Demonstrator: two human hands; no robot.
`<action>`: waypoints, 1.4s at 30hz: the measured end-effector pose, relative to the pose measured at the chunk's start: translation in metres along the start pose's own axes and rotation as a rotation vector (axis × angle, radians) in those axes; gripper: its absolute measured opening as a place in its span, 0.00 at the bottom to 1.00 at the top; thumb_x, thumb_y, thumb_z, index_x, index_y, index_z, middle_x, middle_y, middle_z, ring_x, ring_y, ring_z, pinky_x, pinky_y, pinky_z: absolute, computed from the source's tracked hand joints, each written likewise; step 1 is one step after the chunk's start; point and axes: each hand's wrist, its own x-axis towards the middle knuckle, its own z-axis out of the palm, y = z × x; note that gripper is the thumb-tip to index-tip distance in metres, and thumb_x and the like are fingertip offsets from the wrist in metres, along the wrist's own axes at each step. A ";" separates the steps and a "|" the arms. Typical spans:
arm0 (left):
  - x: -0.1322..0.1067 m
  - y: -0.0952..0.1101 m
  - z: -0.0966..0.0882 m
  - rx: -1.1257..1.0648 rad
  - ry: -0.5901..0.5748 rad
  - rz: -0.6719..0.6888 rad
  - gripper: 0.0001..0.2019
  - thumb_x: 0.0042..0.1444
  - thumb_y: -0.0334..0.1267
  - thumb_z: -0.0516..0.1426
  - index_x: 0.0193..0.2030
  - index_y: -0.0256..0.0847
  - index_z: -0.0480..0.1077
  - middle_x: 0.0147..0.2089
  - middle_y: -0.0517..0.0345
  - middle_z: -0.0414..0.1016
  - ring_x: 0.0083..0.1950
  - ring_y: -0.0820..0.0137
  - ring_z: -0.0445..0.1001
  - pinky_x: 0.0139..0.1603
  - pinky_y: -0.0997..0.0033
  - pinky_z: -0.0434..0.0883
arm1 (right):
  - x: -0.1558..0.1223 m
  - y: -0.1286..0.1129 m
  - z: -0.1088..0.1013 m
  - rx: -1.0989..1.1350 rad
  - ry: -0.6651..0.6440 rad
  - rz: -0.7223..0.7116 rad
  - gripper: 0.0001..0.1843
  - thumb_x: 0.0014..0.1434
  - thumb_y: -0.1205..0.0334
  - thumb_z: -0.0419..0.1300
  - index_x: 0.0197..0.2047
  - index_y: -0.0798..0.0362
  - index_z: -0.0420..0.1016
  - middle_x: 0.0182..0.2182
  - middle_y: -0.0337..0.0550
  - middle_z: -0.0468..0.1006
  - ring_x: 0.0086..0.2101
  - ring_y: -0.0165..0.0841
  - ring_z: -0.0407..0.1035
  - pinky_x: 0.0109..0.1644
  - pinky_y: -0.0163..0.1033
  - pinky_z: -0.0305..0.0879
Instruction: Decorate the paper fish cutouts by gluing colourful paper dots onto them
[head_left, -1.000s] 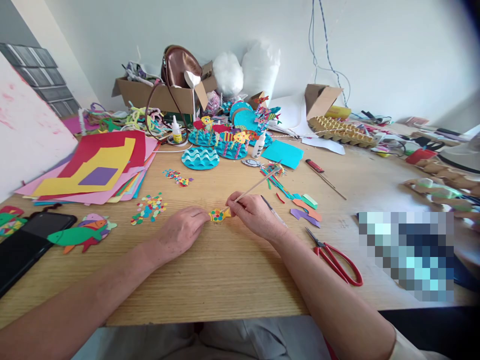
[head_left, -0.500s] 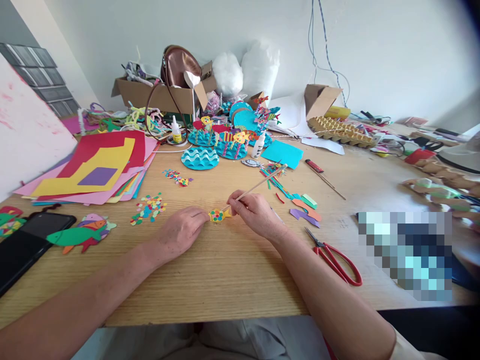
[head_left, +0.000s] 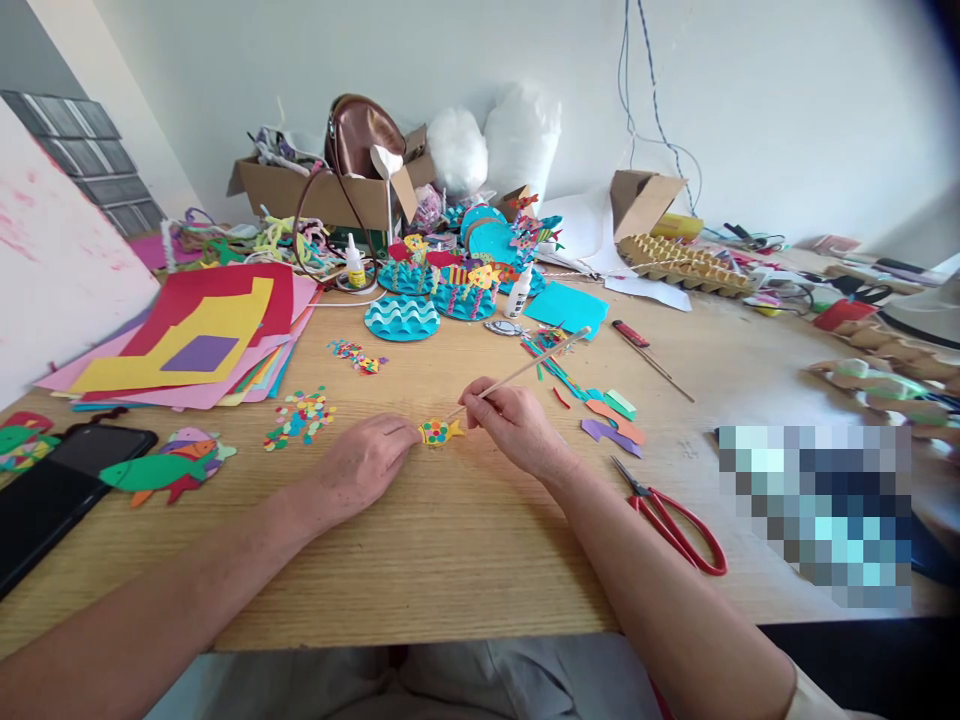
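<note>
A small yellow paper fish [head_left: 435, 432] covered with coloured dots lies flat on the table in front of me. The fingertips of my left hand [head_left: 371, 455] are together and hold the fish by its left end. My right hand [head_left: 514, 425] pinches a thin wooden stick [head_left: 536, 360], which slants up to the right; its lower tip is over the top edge of the fish, and I cannot tell if it touches. Left of my left hand is a scatter of coloured paper dots [head_left: 300, 415]. A smaller pile of confetti [head_left: 356, 355] lies farther back.
Red-handled scissors [head_left: 679, 520] lie beside my right forearm. Paper scraps [head_left: 611, 425] are behind them. Coloured sheets [head_left: 139, 345], a black phone [head_left: 64, 500] and cut-out paper fish [head_left: 161, 470] sit on the left. Glue bottles [head_left: 517, 293] and blue wavy discs [head_left: 403, 318] stand farther back.
The right hand has drawn slightly right with the stick, whose tip has shifted off the middle of the fish toward its top edge. My left hand stays on the fish.
</note>
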 end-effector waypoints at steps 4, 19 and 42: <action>0.003 -0.002 -0.010 -0.271 0.021 -0.237 0.10 0.53 0.29 0.49 0.39 0.38 0.70 0.39 0.53 0.75 0.41 0.67 0.72 0.43 0.66 0.69 | -0.001 0.005 -0.001 0.044 0.116 0.018 0.16 0.60 0.61 0.47 0.22 0.54 0.66 0.26 0.39 0.73 0.25 0.26 0.66 0.30 0.30 0.58; -0.026 -0.052 -0.102 0.079 -0.343 -0.493 0.07 0.50 0.33 0.52 0.31 0.39 0.71 0.30 0.60 0.73 0.31 0.71 0.70 0.32 0.75 0.63 | -0.004 0.000 -0.011 -0.044 0.260 0.049 0.19 0.59 0.57 0.48 0.20 0.54 0.67 0.26 0.42 0.74 0.25 0.28 0.65 0.29 0.33 0.57; -0.005 -0.107 -0.089 0.258 -0.361 -0.344 0.08 0.48 0.29 0.53 0.31 0.41 0.73 0.30 0.60 0.75 0.31 0.72 0.70 0.31 0.77 0.60 | -0.004 -0.002 -0.014 -0.143 0.226 0.006 0.20 0.59 0.57 0.46 0.20 0.53 0.66 0.28 0.41 0.76 0.23 0.27 0.66 0.26 0.33 0.56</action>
